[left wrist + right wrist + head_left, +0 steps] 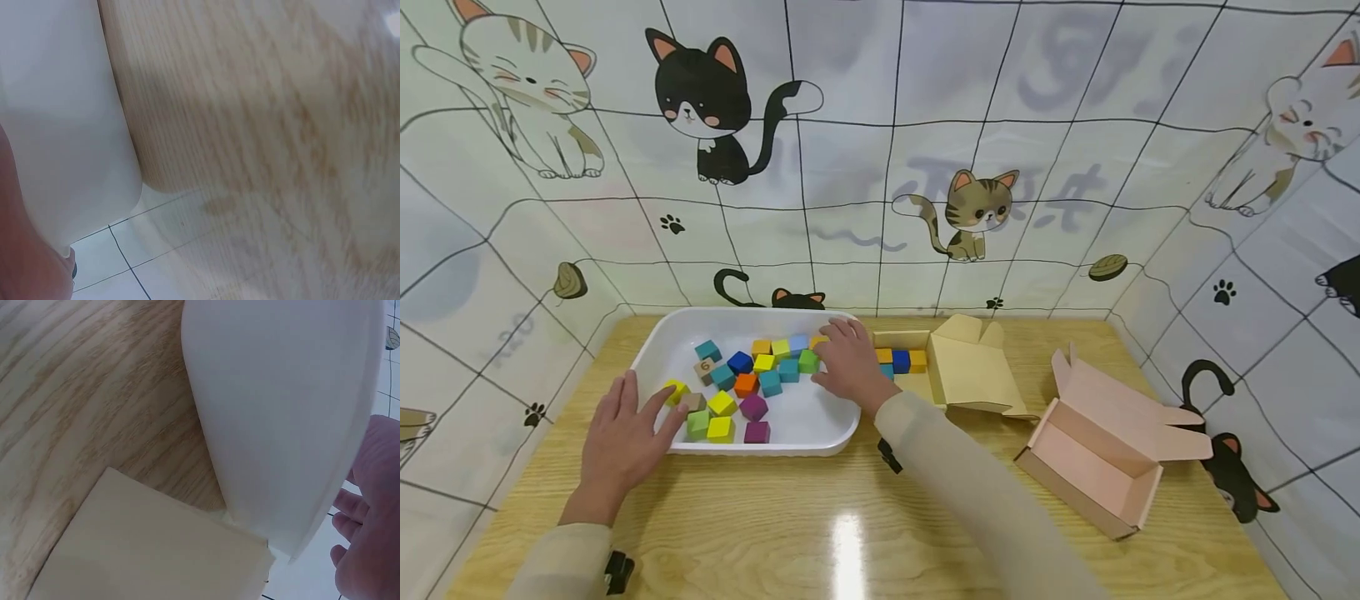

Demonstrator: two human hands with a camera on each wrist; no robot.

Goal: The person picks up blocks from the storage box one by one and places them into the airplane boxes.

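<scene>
A white tray [820, 421] holds several small coloured cubes. My left hand [625, 437] reaches over its left front rim with fingers spread. The index fingertip and thumb are right beside a yellow cube [676, 390], near a plain wooden cube [693, 402]. Over the tray's right end is my right hand [853, 362], its fingertips right at an orange cube [817, 341] and its thumb close to a green cube [808, 361]. Neither wrist view shows the cubes; the tray's outer wall [281, 412] blocks much of the right wrist view.
An open yellowish cardboard box [973, 367] stands right of the tray, with several orange and blue cubes [901, 361] inside. Farther right is an open pinkish box [1090, 467]. Cat-printed sheeting [850, 167] surrounds the wooden table [760, 517].
</scene>
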